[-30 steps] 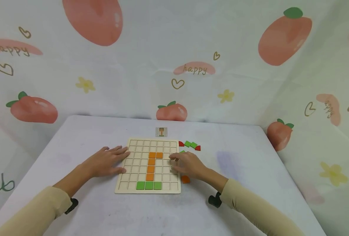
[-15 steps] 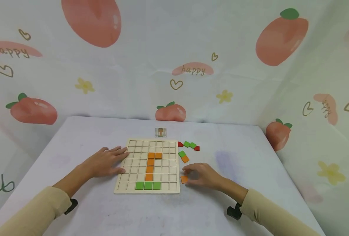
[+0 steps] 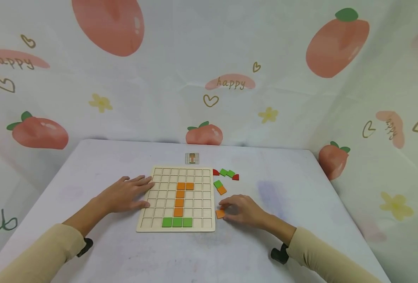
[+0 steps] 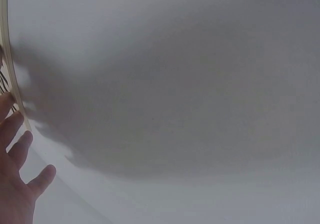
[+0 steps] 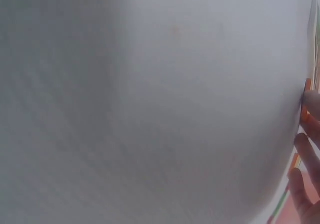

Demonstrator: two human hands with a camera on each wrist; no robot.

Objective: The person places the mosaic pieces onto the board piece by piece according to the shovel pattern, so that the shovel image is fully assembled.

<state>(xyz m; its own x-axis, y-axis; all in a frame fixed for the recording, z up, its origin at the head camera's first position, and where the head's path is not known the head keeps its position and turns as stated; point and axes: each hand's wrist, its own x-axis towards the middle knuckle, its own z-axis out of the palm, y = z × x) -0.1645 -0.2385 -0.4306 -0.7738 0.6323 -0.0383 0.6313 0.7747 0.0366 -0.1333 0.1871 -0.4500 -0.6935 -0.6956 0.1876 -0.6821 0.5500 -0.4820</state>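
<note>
A pale wooden grid board (image 3: 159, 204) lies on the white table. Set in its cells are orange square tiles (image 3: 179, 194) in a column with one more beside its top, and a row of green square tiles (image 3: 177, 222) below. My left hand (image 3: 125, 194) rests at the board's left edge, fingers spread, fingertips over the rim; the left wrist view shows these fingers (image 4: 20, 151) too. Right of the board, my right hand (image 3: 244, 210) pinches a loose orange square tile (image 3: 220, 214) at its right side with thumb and finger. The right wrist view catches that tile (image 5: 306, 101) at its edge.
Beyond the right hand lie a green tile (image 3: 218, 184) and an orange tile (image 3: 222, 190) touching. Farther back are two green tiles (image 3: 227, 173) between red rounded pieces (image 3: 235, 177). A small pattern card (image 3: 192, 158) lies behind the board.
My right hand has moved from over the board's right edge rightward and down to the loose orange tile, which has shifted slightly. The left hand stays put.
</note>
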